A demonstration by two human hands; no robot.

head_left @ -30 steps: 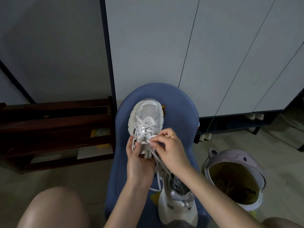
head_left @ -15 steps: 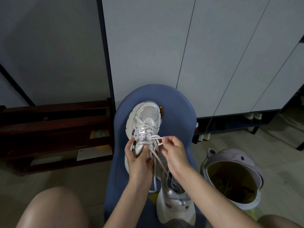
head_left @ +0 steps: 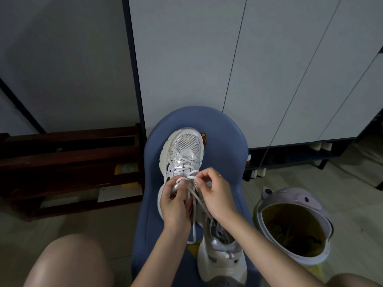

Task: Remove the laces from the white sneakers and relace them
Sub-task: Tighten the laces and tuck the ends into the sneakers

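A white mesh sneaker lies toe-away on a blue chair seat. My left hand grips its tongue and upper from the near side, thumb pressing by the eyelets. My right hand pinches the white lace at an eyelet on the shoe's right side. Loose lace ends trail down between my wrists. The second white sneaker lies nearer me on the same seat, partly under my right forearm.
A lilac bin with an open top stands on the floor to the right. A dark wooden rack sits to the left. Grey cabinet doors rise behind the chair. My bare knee shows at bottom left.
My right hand pulled the lace out to the right, then came back in to the eyelet. The left hand keeps its grip on the shoe.
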